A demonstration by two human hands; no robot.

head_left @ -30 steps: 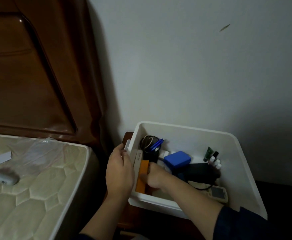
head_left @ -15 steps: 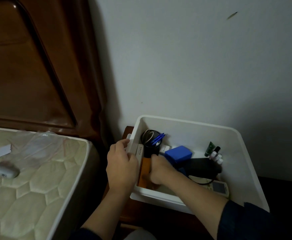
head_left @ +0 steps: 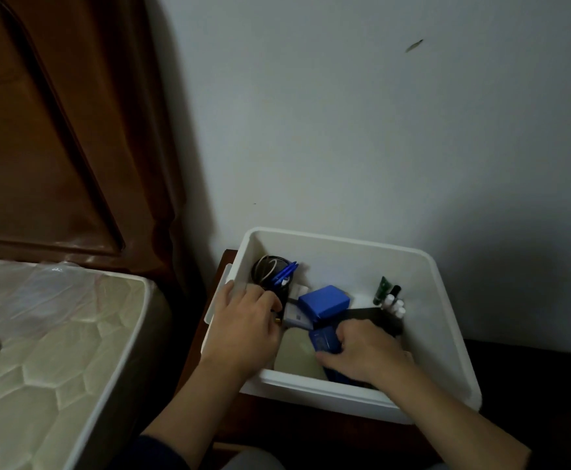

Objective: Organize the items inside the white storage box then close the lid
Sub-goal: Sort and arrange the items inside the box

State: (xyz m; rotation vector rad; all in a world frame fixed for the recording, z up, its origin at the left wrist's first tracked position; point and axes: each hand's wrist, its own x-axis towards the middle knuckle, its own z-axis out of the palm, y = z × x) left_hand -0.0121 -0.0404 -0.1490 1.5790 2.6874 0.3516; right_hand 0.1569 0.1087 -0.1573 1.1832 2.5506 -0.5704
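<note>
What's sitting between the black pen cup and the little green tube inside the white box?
The head view shows a blue box between the black pen cup and the green tube, with bare white storage box wall behind it.

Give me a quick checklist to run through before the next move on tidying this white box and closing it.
1. Both hands inside the white storage box: ok. The left hand is at its left side, the right hand near the front.
2. Right hand has a firm hold: ok, its fingers curl round a dark blue booklet.
3. What the left hand holds: cannot tell, its fingers are curled near the black pen cup.
4. Blue box clear of the hands: ok.
5. Lid within reach: cannot tell, no lid is in view.
6. Items lying below the rim for closing: cannot tell.
</note>
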